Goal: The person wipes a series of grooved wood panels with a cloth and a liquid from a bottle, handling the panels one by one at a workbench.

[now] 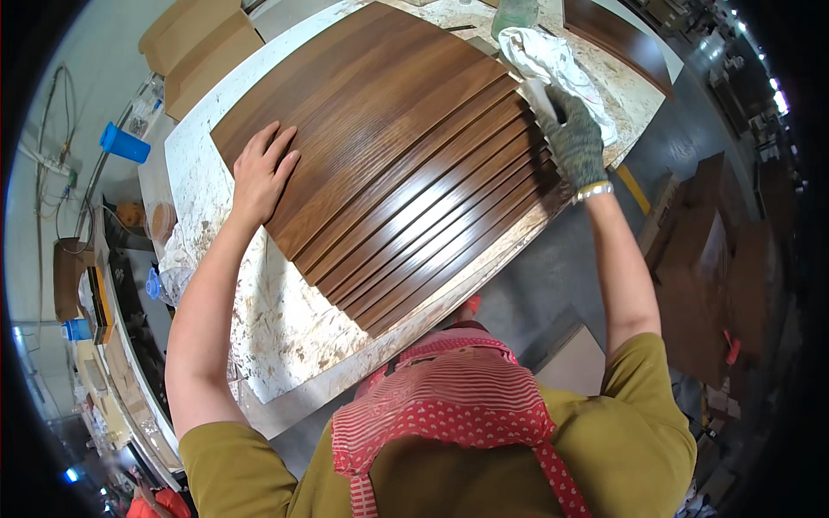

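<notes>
Several dark brown wood-grain boards (371, 95) lie stacked and stepped, their near edges overlapping like stairs. My bare left hand (264, 173) rests with its fingers spread on the left edge of the top board. At the right ends of the boards is my right hand (572, 142), in a grey-green knit glove, its fingers curled against the stepped edges. Something pale shows at those fingers, but its kind is unclear. Just beyond the glove lies a crumpled white cloth (553, 56).
The boards sit on a paint-stained white worktable (285, 345). A greenish clear bottle (515, 15) and another brown board (617, 39) are at the far right. An open cardboard box (199, 52) and a blue cup (125, 143) stand left. Brown stacks (699, 268) rise right.
</notes>
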The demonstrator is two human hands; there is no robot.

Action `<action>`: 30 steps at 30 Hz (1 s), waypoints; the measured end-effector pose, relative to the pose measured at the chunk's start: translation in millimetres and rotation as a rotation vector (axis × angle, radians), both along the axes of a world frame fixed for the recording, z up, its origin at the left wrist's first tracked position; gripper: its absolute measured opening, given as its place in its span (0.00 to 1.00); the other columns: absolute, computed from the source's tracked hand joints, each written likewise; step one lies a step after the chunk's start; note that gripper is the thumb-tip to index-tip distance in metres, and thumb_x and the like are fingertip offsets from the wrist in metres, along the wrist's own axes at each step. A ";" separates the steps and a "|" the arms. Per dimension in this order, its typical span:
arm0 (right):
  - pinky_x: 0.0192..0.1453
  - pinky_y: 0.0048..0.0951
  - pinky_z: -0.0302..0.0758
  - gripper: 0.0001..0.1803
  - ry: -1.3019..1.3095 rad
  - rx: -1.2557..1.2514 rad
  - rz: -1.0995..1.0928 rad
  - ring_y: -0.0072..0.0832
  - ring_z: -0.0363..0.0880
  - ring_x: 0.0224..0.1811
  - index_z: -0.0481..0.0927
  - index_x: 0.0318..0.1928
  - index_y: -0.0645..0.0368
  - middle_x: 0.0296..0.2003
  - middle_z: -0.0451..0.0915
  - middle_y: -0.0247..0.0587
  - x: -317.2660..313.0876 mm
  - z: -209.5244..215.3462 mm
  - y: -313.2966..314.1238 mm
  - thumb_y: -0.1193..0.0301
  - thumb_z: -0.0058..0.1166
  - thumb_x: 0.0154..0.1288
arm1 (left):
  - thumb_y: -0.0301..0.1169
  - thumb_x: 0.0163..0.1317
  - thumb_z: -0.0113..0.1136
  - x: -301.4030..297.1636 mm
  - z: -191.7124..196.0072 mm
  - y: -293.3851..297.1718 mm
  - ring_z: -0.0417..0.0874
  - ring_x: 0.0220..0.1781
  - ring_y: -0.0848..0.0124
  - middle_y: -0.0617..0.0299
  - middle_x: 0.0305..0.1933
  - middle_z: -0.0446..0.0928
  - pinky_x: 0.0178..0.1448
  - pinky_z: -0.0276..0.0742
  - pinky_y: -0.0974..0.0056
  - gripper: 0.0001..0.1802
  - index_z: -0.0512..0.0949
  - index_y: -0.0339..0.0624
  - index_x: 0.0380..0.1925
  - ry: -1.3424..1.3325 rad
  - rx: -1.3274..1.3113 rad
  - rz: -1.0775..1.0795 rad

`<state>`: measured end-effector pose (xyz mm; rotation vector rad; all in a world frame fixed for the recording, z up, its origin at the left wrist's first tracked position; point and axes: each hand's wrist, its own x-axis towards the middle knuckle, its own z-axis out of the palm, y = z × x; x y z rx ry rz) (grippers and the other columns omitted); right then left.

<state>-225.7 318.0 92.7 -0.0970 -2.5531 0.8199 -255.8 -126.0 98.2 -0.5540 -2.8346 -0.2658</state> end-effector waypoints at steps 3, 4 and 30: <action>0.57 0.38 0.69 0.24 0.007 0.166 0.031 0.44 0.75 0.51 0.75 0.53 0.59 0.47 0.77 0.51 -35.6 -6.6 19.3 0.59 0.54 0.59 | 0.44 0.66 0.46 3.1 2.6 -1.0 0.61 0.67 0.56 0.55 0.66 0.62 0.68 0.55 0.54 0.23 0.70 0.51 0.59 -0.030 -0.011 0.015; 0.57 0.38 0.69 0.24 0.006 0.162 0.030 0.44 0.75 0.51 0.75 0.53 0.59 0.47 0.77 0.51 -37.5 -8.5 17.8 0.59 0.54 0.59 | 0.43 0.66 0.46 1.8 1.3 -1.7 0.61 0.68 0.57 0.55 0.66 0.62 0.68 0.54 0.54 0.23 0.70 0.51 0.59 -0.039 -0.012 0.016; 0.53 0.35 0.72 0.25 0.031 -0.050 0.108 0.41 0.78 0.48 0.74 0.54 0.61 0.44 0.78 0.52 9.3 20.7 -56.8 0.57 0.55 0.62 | 0.46 0.68 0.41 -1.8 -6.0 -26.9 0.58 0.69 0.62 0.61 0.68 0.60 0.68 0.53 0.54 0.24 0.66 0.53 0.62 -0.050 0.013 -0.064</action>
